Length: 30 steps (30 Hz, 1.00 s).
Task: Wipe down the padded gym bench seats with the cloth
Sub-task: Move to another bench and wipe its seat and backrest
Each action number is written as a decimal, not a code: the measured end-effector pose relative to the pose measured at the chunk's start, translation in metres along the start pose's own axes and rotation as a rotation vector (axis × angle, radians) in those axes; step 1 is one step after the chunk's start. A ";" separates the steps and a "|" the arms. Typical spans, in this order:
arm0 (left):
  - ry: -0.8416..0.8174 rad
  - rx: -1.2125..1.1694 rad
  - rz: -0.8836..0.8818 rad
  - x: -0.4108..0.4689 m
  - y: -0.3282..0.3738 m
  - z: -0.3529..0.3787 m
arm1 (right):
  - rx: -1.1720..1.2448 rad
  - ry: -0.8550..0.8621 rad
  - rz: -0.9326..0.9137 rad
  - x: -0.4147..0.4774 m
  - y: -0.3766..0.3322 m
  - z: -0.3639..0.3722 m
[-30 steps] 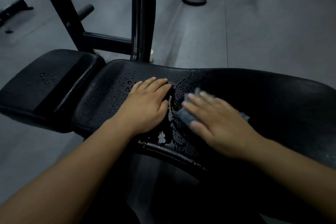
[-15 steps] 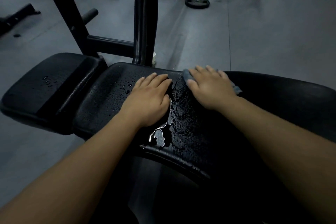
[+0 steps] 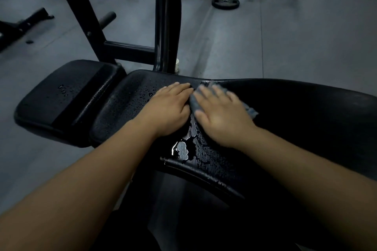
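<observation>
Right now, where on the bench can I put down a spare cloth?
The small seat pad, left of the gap, holds only droplets. The long pad is bare to the right of the right hand. Crowded: its middle, where the left hand lies beside the right hand pressing the cloth, with a puddle at the near edge.

Hands (image 3: 169, 108), cloth (image 3: 251, 111) on wet bench (image 3: 122, 106)

2 hands (left hand (image 3: 169, 108), right hand (image 3: 222, 116)), 1 cloth (image 3: 252, 111), 2 pads (small pad (image 3: 61, 98), long pad (image 3: 306, 118)), 1 plate (image 3: 225, 2) at 1 o'clock.
</observation>
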<state>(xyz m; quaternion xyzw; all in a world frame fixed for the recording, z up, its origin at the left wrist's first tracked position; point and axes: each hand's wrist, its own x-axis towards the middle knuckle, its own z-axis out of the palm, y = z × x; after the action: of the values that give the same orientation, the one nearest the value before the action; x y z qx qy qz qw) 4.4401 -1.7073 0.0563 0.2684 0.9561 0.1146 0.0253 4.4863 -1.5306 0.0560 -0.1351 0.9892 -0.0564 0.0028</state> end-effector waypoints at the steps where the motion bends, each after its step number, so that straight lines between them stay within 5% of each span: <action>1: -0.003 -0.007 0.014 -0.003 -0.003 -0.001 | 0.019 -0.028 -0.071 -0.021 -0.001 -0.002; 3: 0.015 0.004 0.036 -0.010 -0.008 0.000 | 0.030 -0.068 -0.110 -0.037 0.017 -0.004; 8: 0.061 0.005 0.044 -0.015 -0.008 0.005 | 0.002 0.006 0.187 0.018 0.018 -0.004; 14: 0.096 -0.015 0.058 -0.017 -0.009 0.004 | 0.032 -0.119 -0.159 -0.069 0.000 -0.008; 20: 0.084 -0.025 0.025 -0.018 -0.004 0.003 | -0.010 -0.028 0.156 -0.010 0.008 -0.004; 25: 0.066 -0.053 0.019 -0.024 0.000 -0.002 | 0.037 -0.127 -0.171 -0.089 -0.014 -0.008; 30: 0.052 -0.031 0.036 -0.051 -0.003 -0.001 | 0.024 -0.065 0.099 -0.053 0.009 -0.008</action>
<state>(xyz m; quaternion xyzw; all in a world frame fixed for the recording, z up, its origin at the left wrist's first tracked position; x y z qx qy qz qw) 4.4821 -1.7371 0.0557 0.2823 0.9495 0.1369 0.0026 4.5348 -1.5071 0.0621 -0.0877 0.9933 -0.0637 0.0394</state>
